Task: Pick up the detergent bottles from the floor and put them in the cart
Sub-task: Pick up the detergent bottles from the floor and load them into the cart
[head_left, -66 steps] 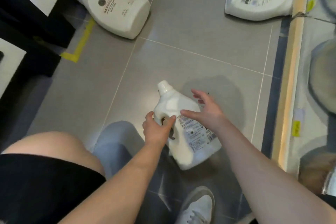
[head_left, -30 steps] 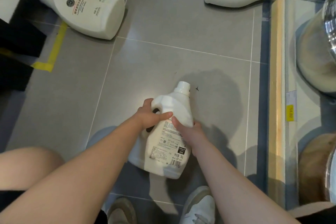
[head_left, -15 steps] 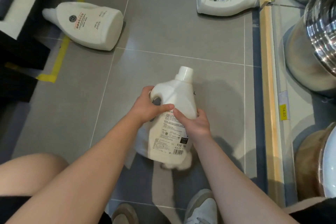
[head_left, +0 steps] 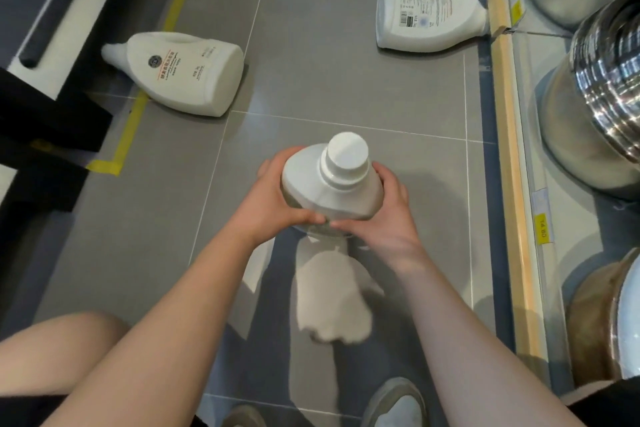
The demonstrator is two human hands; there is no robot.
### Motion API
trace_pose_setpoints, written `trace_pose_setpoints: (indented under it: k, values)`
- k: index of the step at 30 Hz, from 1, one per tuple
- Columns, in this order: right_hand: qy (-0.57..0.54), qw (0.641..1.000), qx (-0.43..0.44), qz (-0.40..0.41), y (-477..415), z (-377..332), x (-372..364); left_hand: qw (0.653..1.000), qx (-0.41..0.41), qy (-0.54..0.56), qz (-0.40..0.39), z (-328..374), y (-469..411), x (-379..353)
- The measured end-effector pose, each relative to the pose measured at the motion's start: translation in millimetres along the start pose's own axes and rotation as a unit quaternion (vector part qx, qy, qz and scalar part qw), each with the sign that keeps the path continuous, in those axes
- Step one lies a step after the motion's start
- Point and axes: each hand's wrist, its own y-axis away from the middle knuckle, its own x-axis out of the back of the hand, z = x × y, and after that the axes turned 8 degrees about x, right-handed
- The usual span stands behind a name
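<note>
Both hands, left hand (head_left: 273, 198) and right hand (head_left: 384, 218), curl their fingers round the upright detergent bottle (head_left: 332, 184), held above the floor (head_left: 311, 80); two more bottles (head_left: 183, 74) (head_left: 429, 21) lie there on their sides.

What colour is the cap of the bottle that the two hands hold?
The cap is white, like the bottle; seen best in the head view.

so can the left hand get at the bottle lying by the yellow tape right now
Probably not yet: left hand and right hand both grip the held bottle. The floor toward the lying bottle looks unobstructed, so once freed it likely could.
</note>
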Motion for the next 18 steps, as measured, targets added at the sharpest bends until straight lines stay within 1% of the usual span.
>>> trace_pose_setpoints:
  k: [2, 5, 9, 13, 18]
  values:
    - [0.002, 1.0, -0.003, -0.008, 5.3, 1.9, 0.5, 1.0, -0.008, -0.018, -0.004, -1.5, 3.8, 1.4]
    - [-0.013, 1.0, -0.009, -0.015, 9.3, 0.1, 3.0, 1.0, -0.015, -0.008, -0.009, -0.4, 5.6, 5.1]
    - [-0.017, 0.999, 0.014, -0.031, 4.3, -5.2, 8.8, 0.999, -0.027, 0.004, -0.019, 0.6, 1.9, 7.3]
    - [0.005, 0.997, 0.035, -0.07, -5.4, -7.7, 9.9, 0.999, -0.03, 0.0, -0.028, 3.0, 0.0, 8.7]
    - [0.042, 0.994, 0.017, -0.097, -14.5, -6.5, 11.2, 1.0, -0.014, 0.004, -0.02, 3.1, 1.6, 8.8]
